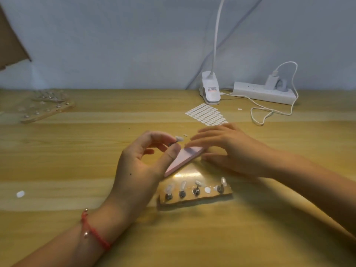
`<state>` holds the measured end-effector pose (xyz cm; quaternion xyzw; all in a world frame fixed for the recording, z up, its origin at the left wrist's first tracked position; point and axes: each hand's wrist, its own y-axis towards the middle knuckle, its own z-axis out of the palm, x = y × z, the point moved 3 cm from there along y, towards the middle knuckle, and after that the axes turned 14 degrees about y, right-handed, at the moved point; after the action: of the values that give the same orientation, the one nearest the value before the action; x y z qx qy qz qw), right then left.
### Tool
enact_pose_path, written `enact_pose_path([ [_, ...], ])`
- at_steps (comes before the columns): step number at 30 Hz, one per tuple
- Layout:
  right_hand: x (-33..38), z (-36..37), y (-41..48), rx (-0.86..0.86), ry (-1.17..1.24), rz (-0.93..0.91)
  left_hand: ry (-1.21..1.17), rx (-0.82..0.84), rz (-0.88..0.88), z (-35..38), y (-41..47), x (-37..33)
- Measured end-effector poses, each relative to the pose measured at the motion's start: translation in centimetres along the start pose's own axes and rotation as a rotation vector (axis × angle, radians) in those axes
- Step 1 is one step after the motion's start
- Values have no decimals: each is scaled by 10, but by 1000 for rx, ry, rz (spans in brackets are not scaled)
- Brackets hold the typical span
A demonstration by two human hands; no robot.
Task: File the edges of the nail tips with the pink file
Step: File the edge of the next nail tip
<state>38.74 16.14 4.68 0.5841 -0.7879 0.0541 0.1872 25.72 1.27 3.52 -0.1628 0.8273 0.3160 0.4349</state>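
lamp base (211, 89) left of power strip (264, 94), sticker sheet (206, 113) in front

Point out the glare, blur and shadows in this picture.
Head view: glare washes out the gold holder board; the right hand gripping the pink file is motion-blurred, while the left hand pinching a nail tip is sharper; the far-left holder is soft; the right forearm shades the table.

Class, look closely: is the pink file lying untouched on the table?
No, the right hand grips one end of the pink file, beside the left hand, which pinches a nail tip.
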Motion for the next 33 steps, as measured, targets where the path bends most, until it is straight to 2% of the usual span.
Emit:
enact_pose_path([
  [4, 3, 5, 7, -72, 57, -53, -60, 2, 5, 0, -1, 1],
  [8, 3, -19, -2, -332, 347, -44, -136, -32, -23, -3, 0, 3],
  [11, 9, -29, -25, -370, 562, -88, -210, -28, -97, -2, 2, 7],
  [15, 27, -23, -48, -356, 530, -126, -296, 6, -163, 1, 5, 12],
  [19, 34, -11, -44, -360, 463, -111, -304, -8, -106, 2, 4, 7],
  [22, 33, -10, -47, -356, 440, -106, -323, -21, -135, 0, 8, 11],
  [26, 35, -5, -46, -380, 460, -123, -208, 79, -84, 6, 5, 6],
  [30, 34, -7, -46, -398, 485, -112, -316, 45, -126, -2, 10, 9],
  [33, 36, -4, -47, -391, 477, -141, -247, 150, -88, 6, 5, 1],
])
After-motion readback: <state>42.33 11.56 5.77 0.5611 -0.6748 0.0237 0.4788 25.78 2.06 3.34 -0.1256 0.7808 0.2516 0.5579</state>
